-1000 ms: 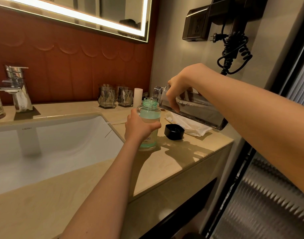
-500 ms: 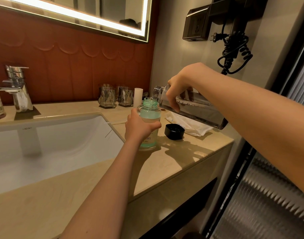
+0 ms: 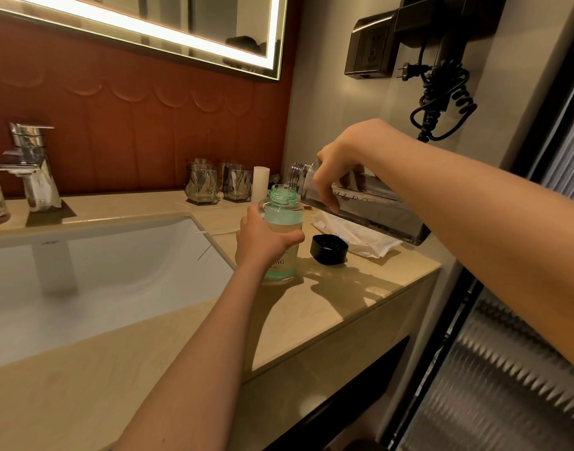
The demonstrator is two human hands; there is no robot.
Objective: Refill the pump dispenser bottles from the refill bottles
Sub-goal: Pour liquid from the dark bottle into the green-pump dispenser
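A clear bottle with a teal tint [image 3: 283, 219] stands upright on the beige counter [image 3: 337, 297], its threaded neck uncapped. My left hand [image 3: 263, 242] is wrapped around its middle. My right hand [image 3: 337, 167] grips a clear square refill bottle [image 3: 370, 206] tilted nearly level, its open mouth just above and right of the teal bottle's neck. A thin clear stream runs from that mouth into the neck. A black cap [image 3: 328, 249] lies on the counter to the right of the teal bottle.
A white sink basin [image 3: 100, 271] lies left, with a chrome tap [image 3: 28, 164] behind it. Two glass tumblers [image 3: 217, 185] and a white tube [image 3: 261, 180] stand at the back wall. A white wrapper [image 3: 354, 237] lies under the refill bottle. A coiled cord [image 3: 442, 99] hangs on the right wall.
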